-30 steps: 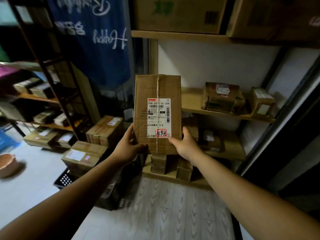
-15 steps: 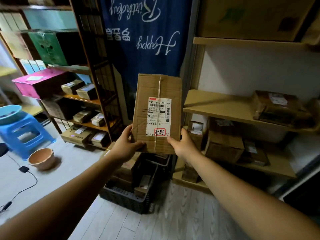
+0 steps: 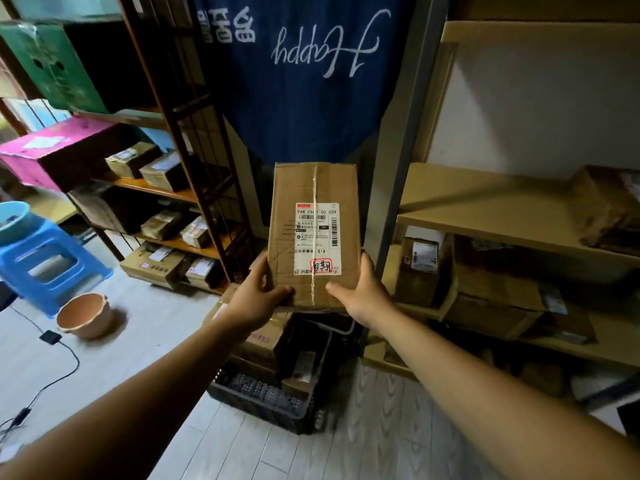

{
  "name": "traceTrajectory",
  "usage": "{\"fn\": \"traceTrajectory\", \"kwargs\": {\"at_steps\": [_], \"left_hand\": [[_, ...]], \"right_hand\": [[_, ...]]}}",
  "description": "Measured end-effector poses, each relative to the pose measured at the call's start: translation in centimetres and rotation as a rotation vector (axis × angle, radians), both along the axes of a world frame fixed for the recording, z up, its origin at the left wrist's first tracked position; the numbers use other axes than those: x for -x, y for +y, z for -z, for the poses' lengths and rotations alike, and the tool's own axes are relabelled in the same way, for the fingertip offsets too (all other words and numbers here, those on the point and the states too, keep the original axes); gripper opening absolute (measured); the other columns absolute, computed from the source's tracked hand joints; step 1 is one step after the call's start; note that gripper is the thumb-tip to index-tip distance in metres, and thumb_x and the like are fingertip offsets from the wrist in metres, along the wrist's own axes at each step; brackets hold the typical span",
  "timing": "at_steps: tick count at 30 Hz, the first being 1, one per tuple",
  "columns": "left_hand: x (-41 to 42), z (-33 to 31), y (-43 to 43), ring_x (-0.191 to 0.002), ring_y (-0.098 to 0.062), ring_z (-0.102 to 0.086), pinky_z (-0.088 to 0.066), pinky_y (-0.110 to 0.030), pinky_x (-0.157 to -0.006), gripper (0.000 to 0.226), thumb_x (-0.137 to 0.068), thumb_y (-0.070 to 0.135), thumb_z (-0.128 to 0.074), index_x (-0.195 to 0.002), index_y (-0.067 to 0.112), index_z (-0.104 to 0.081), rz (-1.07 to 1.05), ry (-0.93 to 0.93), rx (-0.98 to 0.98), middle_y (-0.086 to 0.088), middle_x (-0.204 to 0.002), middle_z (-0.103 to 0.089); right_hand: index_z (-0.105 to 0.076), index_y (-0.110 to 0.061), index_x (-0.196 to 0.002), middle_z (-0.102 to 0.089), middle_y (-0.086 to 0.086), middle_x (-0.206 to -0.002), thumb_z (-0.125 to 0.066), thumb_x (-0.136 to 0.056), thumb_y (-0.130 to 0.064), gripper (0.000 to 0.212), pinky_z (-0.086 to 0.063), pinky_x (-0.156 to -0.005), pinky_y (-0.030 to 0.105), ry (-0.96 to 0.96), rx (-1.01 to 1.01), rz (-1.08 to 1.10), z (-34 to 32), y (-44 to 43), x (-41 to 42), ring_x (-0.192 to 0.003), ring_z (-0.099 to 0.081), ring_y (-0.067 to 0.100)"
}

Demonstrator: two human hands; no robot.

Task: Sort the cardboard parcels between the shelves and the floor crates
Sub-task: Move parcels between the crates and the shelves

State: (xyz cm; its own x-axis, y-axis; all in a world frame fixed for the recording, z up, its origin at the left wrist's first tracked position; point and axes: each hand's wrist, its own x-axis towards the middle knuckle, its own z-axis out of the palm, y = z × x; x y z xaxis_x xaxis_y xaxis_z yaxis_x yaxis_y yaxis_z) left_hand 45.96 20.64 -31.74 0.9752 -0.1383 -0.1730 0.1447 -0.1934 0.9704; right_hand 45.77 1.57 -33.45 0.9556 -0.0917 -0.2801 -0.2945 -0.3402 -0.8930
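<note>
I hold a flat cardboard parcel (image 3: 313,188) upright in front of me, its white shipping label with a red stamp facing me. My left hand (image 3: 258,297) grips its lower left corner, thumb across the front. My right hand (image 3: 363,292) grips the lower right corner the same way. Directly below the parcel stands a black floor crate (image 3: 263,400) with several cardboard boxes in it. A wooden shelf unit (image 3: 485,202) with parcels is to the right. A dark metal rack (image 3: 194,140) with small parcels is to the left.
A blue banner (image 3: 304,81) hangs behind the parcel. At the left are a blue stool (image 3: 45,261), an orange bowl (image 3: 85,315) and a black cable (image 3: 52,372) on the floor. Pink (image 3: 52,150) and green (image 3: 52,64) boxes sit on the left rack.
My view has swung left, from the wooden shelves toward the banner and metal rack. The parcel has stayed in both hands and now sits lower, over the floor crate.
</note>
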Motion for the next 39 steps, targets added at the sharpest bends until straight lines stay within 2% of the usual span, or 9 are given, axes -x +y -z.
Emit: {"fn": "traceTrajectory", "kwargs": {"at_steps": [4, 10, 18, 20, 23, 29, 31, 34, 39], "left_hand": [[-2.6, 1.6, 0.3, -0.091, -0.007, -0.063, -0.057, -0.026, -0.071, 0.063, -0.088, -0.002, -0.057, -0.131, 0.037, -0.032, 0.06, 0.027, -0.028, 0.014, -0.104, -0.056], [-7.3, 3.9, 3.9, -0.086, -0.003, -0.056, -0.052, -0.02, -0.063, 0.071, -0.09, 0.007, -0.059, -0.144, 0.035, -0.023, 0.214, 0.095, -0.099, 0.018, -0.099, -0.049], [-11.0, 10.5, 9.7, -0.099, -0.01, -0.061, -0.056, -0.028, -0.079, 0.069, -0.09, 0.006, -0.059, -0.143, 0.035, -0.026, 0.34, 0.14, -0.054, 0.016, -0.106, -0.056], [-11.3, 13.5, 10.3, -0.101, -0.013, -0.061, -0.056, -0.029, -0.08, 0.064, -0.089, 0.009, -0.061, -0.134, 0.04, -0.028, 0.347, 0.126, -0.07, 0.018, -0.11, -0.055], [-11.8, 18.8, 10.1, -0.094, -0.011, -0.06, -0.053, -0.019, -0.066, 0.064, -0.09, 0.01, -0.061, -0.133, 0.04, -0.024, 0.345, 0.091, -0.091, 0.025, -0.103, -0.05], [-13.1, 32.7, 9.3, -0.11, -0.011, -0.059, -0.053, -0.02, -0.084, 0.061, -0.088, 0.012, -0.064, -0.139, 0.027, -0.035, 0.398, 0.057, -0.202, 0.018, -0.109, -0.057], [-13.5, 36.1, 9.3, -0.122, -0.016, -0.053, -0.047, -0.035, -0.099, 0.067, -0.087, 0.022, -0.066, -0.144, 0.025, -0.031, 0.449, 0.007, -0.281, 0.01, -0.124, -0.057], [-14.9, 41.0, 9.1, -0.129, -0.02, -0.043, -0.037, -0.036, -0.106, 0.074, -0.089, 0.04, -0.06, -0.15, 0.025, -0.021, 0.522, -0.087, -0.518, 0.002, -0.141, -0.044], [-17.9, 48.0, 10.3, -0.147, -0.019, 0.003, 0.0, -0.048, -0.117, 0.06, -0.095, 0.051, -0.026, -0.15, 0.026, -0.02, 0.529, -0.345, -0.886, 0.001, -0.159, -0.012]], "right_hand": [[0.014, -0.033, -0.15, -0.031, -0.003, -0.152, -0.069, -0.086, -0.016, 0.106, -0.031, -0.108, 0.038, 0.001, -0.015, 0.007, 1.3, 1.0, -1.4, -0.136, -0.034, 0.017], [0.014, -0.045, -0.147, 0.004, 0.006, -0.157, -0.079, -0.071, -0.044, 0.12, -0.027, -0.111, 0.041, 0.089, 0.38, -0.051, 4.4, 4.7, -2.4, -0.143, -0.016, 0.03], [0.01, -0.039, -0.149, -0.002, 0.005, -0.154, -0.069, -0.081, -0.047, 0.105, -0.031, -0.112, 0.039, 0.025, 0.579, 0.055, 11.0, 10.9, -3.1, -0.14, -0.02, 0.027], [0.008, -0.043, -0.149, -0.003, 0.004, -0.154, -0.069, -0.079, -0.05, 0.104, -0.032, -0.111, 0.042, 0.036, 0.58, 0.071, 13.7, 11.3, -3.3, -0.141, -0.02, 0.028], [0.007, -0.045, -0.148, -0.001, 0.004, -0.155, -0.07, -0.077, -0.051, 0.105, -0.032, -0.111, 0.043, 0.044, 0.593, 0.073, 18.8, 11.2, -3.9, -0.142, -0.019, 0.029], [0.004, -0.043, -0.149, 0.001, 0.007, -0.159, -0.061, -0.085, -0.052, 0.092, -0.03, -0.112, 0.041, 0.098, 0.667, 0.065, 31.1, 10.3, -4.0, -0.142, -0.019, 0.033], [0.003, -0.043, -0.149, -0.002, 0.008, -0.158, -0.061, -0.085, -0.052, 0.091, -0.03, -0.112, 0.04, 0.084, 0.678, 0.081, 34.7, 10.1, -4.1, -0.141, -0.022, 0.033], [0.001, -0.042, -0.15, -0.005, 0.007, -0.157, -0.061, -0.084, -0.054, 0.092, -0.031, -0.111, 0.039, 0.088, 0.676, 0.111, 40.4, 9.7, -4.8, -0.139, -0.025, 0.031], [-0.005, -0.038, -0.151, -0.018, 0.004, -0.151, -0.06, -0.083, -0.058, 0.09, -0.038, -0.103, 0.038, 0.061, 0.675, 0.161, 48.6, 9.1, -4.8, -0.131, -0.034, 0.028]]}}
